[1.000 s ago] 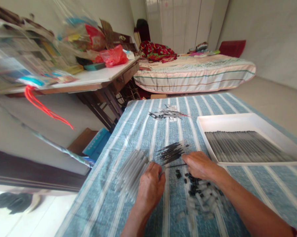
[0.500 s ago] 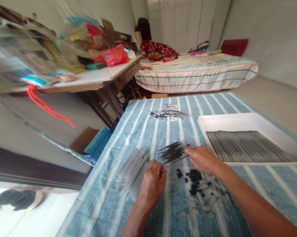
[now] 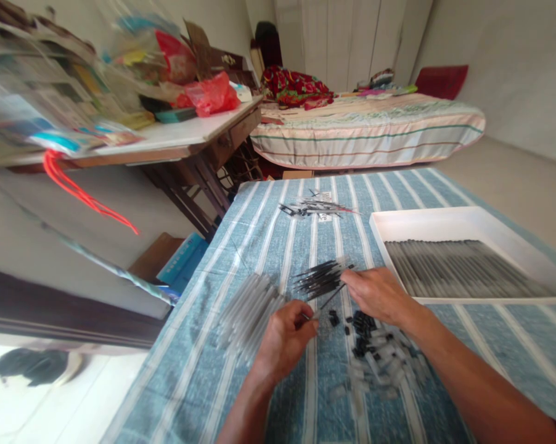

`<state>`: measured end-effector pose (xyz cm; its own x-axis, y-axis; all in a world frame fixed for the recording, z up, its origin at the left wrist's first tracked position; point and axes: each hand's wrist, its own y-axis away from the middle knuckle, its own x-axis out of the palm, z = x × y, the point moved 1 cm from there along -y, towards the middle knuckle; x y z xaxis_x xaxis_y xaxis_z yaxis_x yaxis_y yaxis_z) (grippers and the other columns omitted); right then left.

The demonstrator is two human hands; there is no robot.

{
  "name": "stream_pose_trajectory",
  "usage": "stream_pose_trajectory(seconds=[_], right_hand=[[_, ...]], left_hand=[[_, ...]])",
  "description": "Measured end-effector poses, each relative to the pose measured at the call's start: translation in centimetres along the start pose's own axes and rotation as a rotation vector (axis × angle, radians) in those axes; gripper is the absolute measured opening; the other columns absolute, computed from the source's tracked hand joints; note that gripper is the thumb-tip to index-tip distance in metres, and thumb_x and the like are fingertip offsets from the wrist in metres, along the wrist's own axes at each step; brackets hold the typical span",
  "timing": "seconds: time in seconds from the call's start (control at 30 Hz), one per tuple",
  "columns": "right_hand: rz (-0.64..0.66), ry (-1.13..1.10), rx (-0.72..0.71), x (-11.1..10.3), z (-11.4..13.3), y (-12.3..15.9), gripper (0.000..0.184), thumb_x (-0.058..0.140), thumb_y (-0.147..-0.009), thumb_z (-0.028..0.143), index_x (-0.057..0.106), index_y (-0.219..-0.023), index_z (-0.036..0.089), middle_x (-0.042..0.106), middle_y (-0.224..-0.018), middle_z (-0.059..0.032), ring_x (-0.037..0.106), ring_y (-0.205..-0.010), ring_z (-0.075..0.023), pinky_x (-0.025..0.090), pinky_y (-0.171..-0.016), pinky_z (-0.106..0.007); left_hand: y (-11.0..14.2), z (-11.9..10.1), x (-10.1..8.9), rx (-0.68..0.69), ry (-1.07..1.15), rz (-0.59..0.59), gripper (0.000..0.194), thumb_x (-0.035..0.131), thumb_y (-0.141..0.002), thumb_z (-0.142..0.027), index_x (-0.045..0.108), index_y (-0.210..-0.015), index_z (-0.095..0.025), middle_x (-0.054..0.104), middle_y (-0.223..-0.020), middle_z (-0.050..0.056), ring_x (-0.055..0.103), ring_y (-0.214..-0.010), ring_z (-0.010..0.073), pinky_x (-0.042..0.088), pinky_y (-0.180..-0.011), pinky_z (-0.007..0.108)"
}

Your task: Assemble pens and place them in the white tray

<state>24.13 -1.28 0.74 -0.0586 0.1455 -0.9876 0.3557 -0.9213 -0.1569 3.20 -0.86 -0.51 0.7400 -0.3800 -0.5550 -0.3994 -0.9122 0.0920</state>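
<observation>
My left hand (image 3: 287, 336) is closed in a pinch around a pale translucent pen barrel whose end pokes out past the fingertips. Between the fingers of my right hand (image 3: 375, 295) is a thin dark pen refill (image 3: 332, 297), slanting down to the left with its lower end close to the barrel's end. Whether the two touch I cannot tell. A bundle of dark refills (image 3: 319, 279) lies just behind it. Left of my left hand rests a heap of clear pen barrels (image 3: 248, 314). Small black plugs (image 3: 363, 330) and clear caps (image 3: 389, 367) are piled below my right hand.
A white tray (image 3: 426, 223) with a row of grey pens (image 3: 463, 268) stands at the right. Further back on the striped cloth (image 3: 264, 234) lie loose thin refills (image 3: 315, 208). Beyond are a cluttered side table (image 3: 204, 134) and a bed (image 3: 375, 132).
The refill in my right hand has swung to a steeper slant, its lower end now nearer my left hand. My left hand has turned slightly and shifted a little to the right.
</observation>
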Motion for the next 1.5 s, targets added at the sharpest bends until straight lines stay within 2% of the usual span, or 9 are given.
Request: stream_pose_trajectory(seconds=[0.23, 0.43, 0.6, 0.8, 1.0, 1.13, 1.27, 1.37, 1.5], right_hand=[[-0.156, -0.138, -0.173, -0.3, 1.7, 0.3, 0.017, 0.042, -0.085, 0.012, 0.056, -0.076, 0.017, 0.063, -0.062, -0.0006, 0.053, -0.054, -0.0127, 0.022, -0.053, -0.028], [-0.191, -0.341, -0.215, -1.8, 2.8, 0.8, 0.021, 0.039, -0.09, 0.017, 0.06, -0.087, 0.015, 0.063, -0.066, -0.0025, 0.056, -0.061, -0.0131, 0.029, -0.056, -0.026], [0.026, -0.391, -0.099, -2.2, 2.0, 0.8, 0.02, 0.045, -0.087, 0.019, 0.063, -0.079, 0.019, 0.066, -0.067, -0.0013, 0.059, -0.062, -0.0131, 0.031, -0.058, -0.024], [0.369, -0.253, -0.079, -1.2, 2.2, 0.5, 0.017, 0.056, -0.077, 0.029, 0.068, -0.073, 0.019, 0.071, -0.072, -0.0071, 0.065, -0.069, -0.0214, 0.028, -0.053, -0.026], [0.512, -0.183, -0.061, -0.7, 3.1, 0.3, 0.02, 0.053, -0.075, 0.023, 0.071, -0.075, 0.017, 0.072, -0.078, -0.0126, 0.067, -0.074, -0.0255, 0.032, -0.054, -0.027], [0.51, -0.245, -0.074, -0.1, 3.0, 0.3, 0.018, 0.052, -0.072, 0.019, 0.07, -0.071, 0.017, 0.071, -0.074, -0.011, 0.066, -0.071, -0.0233, 0.034, -0.055, -0.026], [0.382, -0.507, -0.07, 0.5, 2.4, 0.3, 0.011, 0.054, -0.067, 0.013, 0.065, -0.065, 0.016, 0.066, -0.062, -0.0035, 0.061, -0.061, -0.0164, 0.032, -0.051, -0.023], [0.277, -0.963, 0.074, 0.5, 2.0, 0.2, 0.004, 0.057, -0.071, 0.019, 0.06, -0.07, 0.016, 0.06, -0.055, 0.0024, 0.054, -0.049, -0.0105, 0.033, -0.046, -0.019], [0.11, -1.426, 0.233, 0.3, 1.8, 0.1, 0.016, 0.064, -0.073, 0.03, 0.057, -0.074, 0.015, 0.059, -0.052, 0.003, 0.055, -0.044, -0.0095, 0.039, -0.045, -0.019]], left_hand=[[-0.1, 0.5, 0.5, 0.038, 0.207, 0.013, 0.015, 0.058, -0.075, -0.017, 0.066, -0.088, -0.017, 0.059, -0.067, 0.0, 0.052, -0.058, 0.0118, 0.039, -0.053, 0.022], [0.0, 0.0, 0.6, 0.049, 0.516, -0.042, 0.018, 0.064, -0.075, -0.022, 0.067, -0.092, -0.016, 0.061, -0.068, 0.001, 0.055, -0.059, 0.012, 0.042, -0.05, 0.021], [0.1, -0.8, 0.1, 0.093, 0.807, -0.204, 0.021, 0.068, -0.072, -0.022, 0.063, -0.091, -0.015, 0.065, -0.082, 0.005, 0.058, -0.062, 0.012, 0.045, -0.05, 0.022], [0.0, -0.8, 0.1, 0.119, 0.887, -0.197, 0.019, 0.067, -0.073, -0.019, 0.063, -0.092, -0.016, 0.065, -0.081, 0.004, 0.058, -0.061, 0.0112, 0.043, -0.049, 0.021], [0.2, -0.7, 0.4, 0.068, 0.827, -0.172, 0.021, 0.069, -0.072, -0.02, 0.065, -0.092, -0.016, 0.066, -0.081, 0.004, 0.057, -0.058, 0.0099, 0.042, -0.047, 0.019], [0.3, -0.9, 0.3, 0.025, 0.756, -0.134, 0.017, 0.07, -0.071, -0.023, 0.066, -0.085, -0.015, 0.064, -0.073, 0.002, 0.055, -0.056, 0.0089, 0.042, -0.048, 0.019], [0.4, -1.1, 0.3, 0.014, 0.709, -0.09, 0.016, 0.069, -0.072, -0.024, 0.066, -0.084, -0.014, 0.062, -0.066, 0.001, 0.054, -0.056, 0.01, 0.042, -0.049, 0.02], [0.5, -1.1, 0.4, 0.026, 0.687, -0.056, 0.017, 0.068, -0.072, -0.025, 0.065, -0.086, -0.014, 0.062, -0.064, 0.001, 0.054, -0.057, 0.0112, 0.042, -0.049, 0.02], [0.6, -1.1, 0.4, 0.016, 0.634, -0.007, 0.018, 0.067, -0.074, -0.026, 0.065, -0.086, -0.014, 0.061, -0.062, 0.001, 0.054, -0.057, 0.0118, 0.042, -0.051, 0.021]])
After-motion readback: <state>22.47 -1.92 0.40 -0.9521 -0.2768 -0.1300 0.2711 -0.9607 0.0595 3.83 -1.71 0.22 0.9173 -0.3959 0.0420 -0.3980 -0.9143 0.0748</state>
